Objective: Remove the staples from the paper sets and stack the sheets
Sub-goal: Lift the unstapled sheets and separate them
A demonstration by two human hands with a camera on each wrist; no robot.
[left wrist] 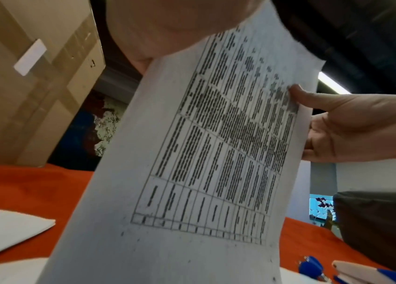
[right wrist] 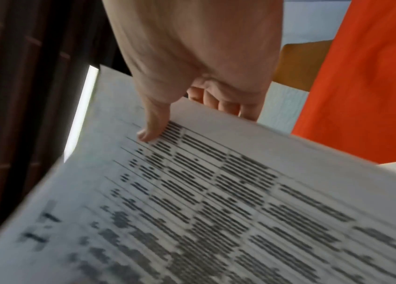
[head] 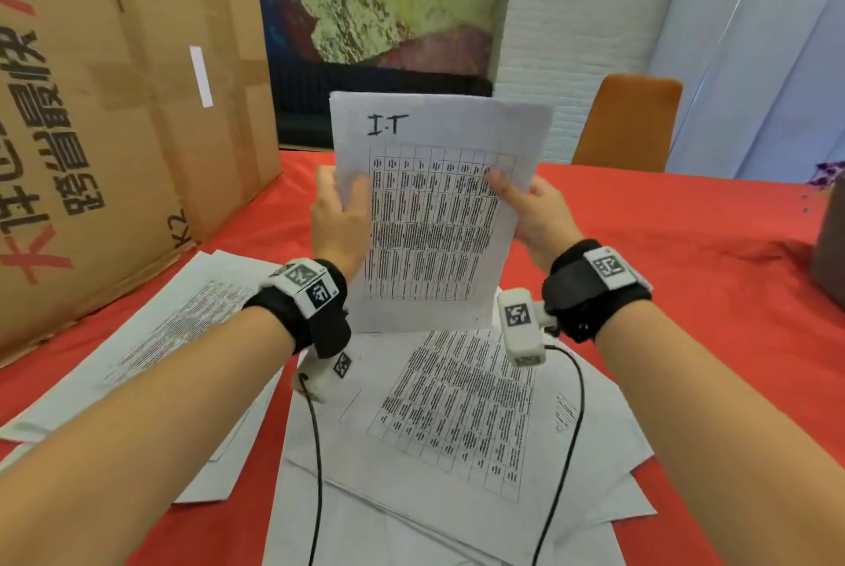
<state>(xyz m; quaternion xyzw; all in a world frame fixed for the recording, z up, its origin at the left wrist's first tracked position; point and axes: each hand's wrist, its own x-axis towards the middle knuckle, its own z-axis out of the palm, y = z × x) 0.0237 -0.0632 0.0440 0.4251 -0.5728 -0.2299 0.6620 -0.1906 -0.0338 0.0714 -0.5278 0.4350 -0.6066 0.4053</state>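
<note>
I hold the paper set (head: 434, 218) up over the loose sheets (head: 457, 419), my left hand (head: 340, 218) and right hand (head: 539, 218) each pinching one side.

The worktop (head: 686, 222) is covered by a red-orange cloth, and loose printed sheets (head: 457, 419) lie spread across its near part in overlapping, crooked layers, with a second group of sheets (head: 173, 327) to the left. A large cardboard box (head: 114, 131) stands on the far left of the worktop, and a dark object (head: 830, 254) sits at its right edge. In the left wrist view, small blue items (left wrist: 311, 266), too blurred to identify, lie on the cloth near that dark object
</note>
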